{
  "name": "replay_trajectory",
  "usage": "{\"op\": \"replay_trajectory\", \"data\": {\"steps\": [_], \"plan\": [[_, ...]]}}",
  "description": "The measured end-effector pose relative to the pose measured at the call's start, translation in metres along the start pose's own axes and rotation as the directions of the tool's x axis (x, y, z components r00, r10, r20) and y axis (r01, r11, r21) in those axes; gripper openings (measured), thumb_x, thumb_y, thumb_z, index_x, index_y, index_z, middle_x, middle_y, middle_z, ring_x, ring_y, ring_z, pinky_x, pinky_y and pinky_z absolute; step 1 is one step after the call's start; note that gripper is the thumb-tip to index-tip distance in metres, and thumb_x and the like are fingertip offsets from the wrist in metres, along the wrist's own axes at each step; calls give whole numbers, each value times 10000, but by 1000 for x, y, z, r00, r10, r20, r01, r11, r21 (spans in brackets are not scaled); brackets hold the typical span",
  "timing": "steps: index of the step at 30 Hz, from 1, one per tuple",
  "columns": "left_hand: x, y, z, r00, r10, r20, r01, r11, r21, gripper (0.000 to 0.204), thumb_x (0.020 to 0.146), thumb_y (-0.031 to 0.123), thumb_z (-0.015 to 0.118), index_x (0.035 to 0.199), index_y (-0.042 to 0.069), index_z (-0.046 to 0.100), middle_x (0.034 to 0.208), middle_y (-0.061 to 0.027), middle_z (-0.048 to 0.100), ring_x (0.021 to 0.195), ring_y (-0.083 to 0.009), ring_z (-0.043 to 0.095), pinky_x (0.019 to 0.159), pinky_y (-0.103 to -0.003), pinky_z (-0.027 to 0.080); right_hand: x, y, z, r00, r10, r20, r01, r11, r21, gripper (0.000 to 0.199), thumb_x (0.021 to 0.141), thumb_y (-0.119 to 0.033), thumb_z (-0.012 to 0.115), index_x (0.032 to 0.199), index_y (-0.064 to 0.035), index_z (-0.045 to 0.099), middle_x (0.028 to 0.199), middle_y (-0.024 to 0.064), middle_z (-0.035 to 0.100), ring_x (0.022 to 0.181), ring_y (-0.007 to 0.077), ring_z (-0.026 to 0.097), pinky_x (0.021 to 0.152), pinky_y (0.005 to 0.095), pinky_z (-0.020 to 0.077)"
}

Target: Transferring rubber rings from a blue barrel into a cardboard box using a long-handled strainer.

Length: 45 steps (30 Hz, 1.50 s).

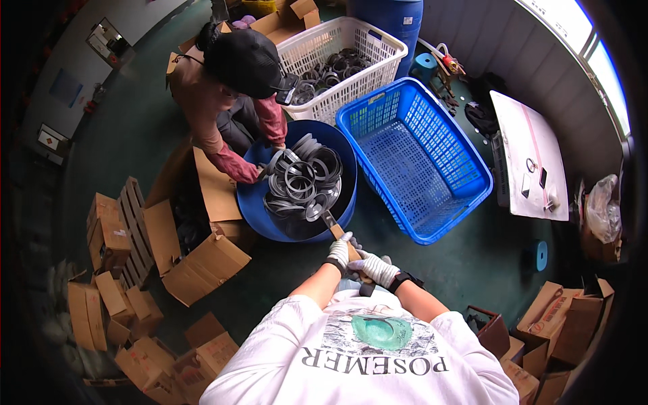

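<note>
Head view: left hand and right hand clamp wooden handle together. Stiff stick, likely heavy; grip its near end.

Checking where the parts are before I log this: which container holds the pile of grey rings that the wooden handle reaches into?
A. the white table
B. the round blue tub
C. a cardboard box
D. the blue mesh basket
B: the grey rings lie heaped in the round blue tub, and the wooden handle gripped by both gloved hands points into it; the blue mesh basket holds none.
</note>
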<state>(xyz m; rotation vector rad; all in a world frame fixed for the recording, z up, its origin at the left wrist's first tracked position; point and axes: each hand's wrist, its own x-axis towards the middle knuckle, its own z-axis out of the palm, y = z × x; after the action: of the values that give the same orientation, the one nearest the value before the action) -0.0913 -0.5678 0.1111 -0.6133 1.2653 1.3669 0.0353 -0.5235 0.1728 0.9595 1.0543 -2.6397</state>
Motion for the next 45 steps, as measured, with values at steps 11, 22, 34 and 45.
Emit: {"op": "replay_trajectory", "data": {"steps": [11,22,34,45], "plan": [[1,10,-12,999,-35,10,35,999,16,244,834,295,706,812,101,560,726,-51,569,652,-231,587,633,-400,513,11,11,14,1000,-27,-11,28,997,67,429,833,-77,639,1234,-49,489,844,51,604,566,128,547,536,246,465],[12,12,-13,999,-49,9,48,998,51,228,848,281,696,827,95,566,723,-55,572,649,-233,587,627,-401,513,17,17,12,996,-51,-70,53,998,28,532,801,-64,675,1301,-9,500,1039,77,635,854,171,628,751,270,512],[10,5,-7,1000,18,-11,-17,995,98,222,863,261,676,904,75,562,772,-61,577,680,-238,595,657,-402,514,15,23,0,996,-84,-16,85,989,121,488,841,-103,656,1290,-52,472,872,57,610,611,128,563,573,241,470],[-12,15,62,990,141,15,-141,982,124,211,869,216,678,881,49,550,732,-65,581,609,-212,588,584,-372,518,-21,-27,-27,991,-131,24,127,984,125,573,830,-95,657,1357,-36,440,1094,51,604,895,148,597,770,258,503]]}}
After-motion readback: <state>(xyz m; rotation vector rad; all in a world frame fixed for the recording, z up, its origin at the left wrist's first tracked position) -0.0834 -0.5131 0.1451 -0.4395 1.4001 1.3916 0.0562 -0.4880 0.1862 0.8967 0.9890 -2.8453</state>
